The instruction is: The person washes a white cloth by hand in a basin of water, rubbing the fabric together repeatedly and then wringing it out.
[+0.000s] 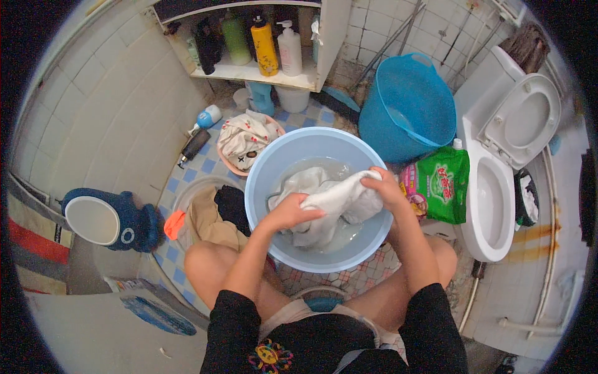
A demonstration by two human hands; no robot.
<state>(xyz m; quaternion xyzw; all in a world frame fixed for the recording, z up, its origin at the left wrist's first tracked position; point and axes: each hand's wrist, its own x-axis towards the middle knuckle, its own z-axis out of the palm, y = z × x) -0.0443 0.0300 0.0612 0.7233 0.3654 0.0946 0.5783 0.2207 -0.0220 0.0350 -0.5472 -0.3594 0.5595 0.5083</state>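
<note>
Between my knees is a light-blue basin [263, 171] with cloudy water and soaked white fabric in it. My left hand [289, 213] grips the near left part of a wet white cloth [342, 197], thumb on top. At the basin's right side my right hand [387, 188] is closed on the cloth's other end. The stretch between both hands is lifted above the water, while the lower folds hang down into the basin. Whether the cloth is a garment I cannot tell.
Left of the basin lie a pink basin of pale patterned laundry [248, 138] and a tub of beige and black clothes [212, 218]. A tall blue bucket [405, 103], green detergent bag [443, 184] and toilet [492, 206] stand right. A bottle shelf [293, 80] is ahead.
</note>
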